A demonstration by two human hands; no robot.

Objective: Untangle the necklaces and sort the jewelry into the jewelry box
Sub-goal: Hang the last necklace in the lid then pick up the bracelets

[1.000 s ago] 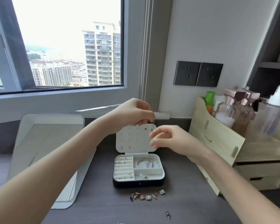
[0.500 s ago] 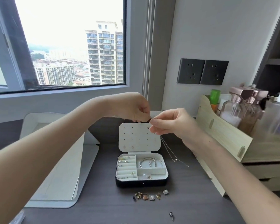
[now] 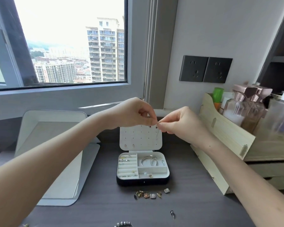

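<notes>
My left hand [image 3: 134,114] and my right hand [image 3: 179,123] meet fingertip to fingertip above the open jewelry box [image 3: 143,181]. Both pinch a thin necklace chain [image 3: 157,134], of which only a faint strand shows, hanging in front of the box's white lid [image 3: 140,138]. The lid stands upright with a few earrings pinned in it. Rings lie in the box's slotted left part and silver bangles [image 3: 152,160] in its upper right compartment. Several loose earrings and charms [image 3: 151,194] lie in a row on the dark desk in front of the box.
A white folding mirror stand [image 3: 56,153] sits on the left. A pale wooden organizer [image 3: 223,140] holding perfume bottles [image 3: 246,105] stands on the right. One dark stud [image 3: 172,214] lies near the front, and a beaded piece [image 3: 124,224] shows at the bottom edge.
My hands have drawn together and risen, both now pinching the chain at one point. The long hanging loop seen half a second ago no longer shows, only a short strand.
</notes>
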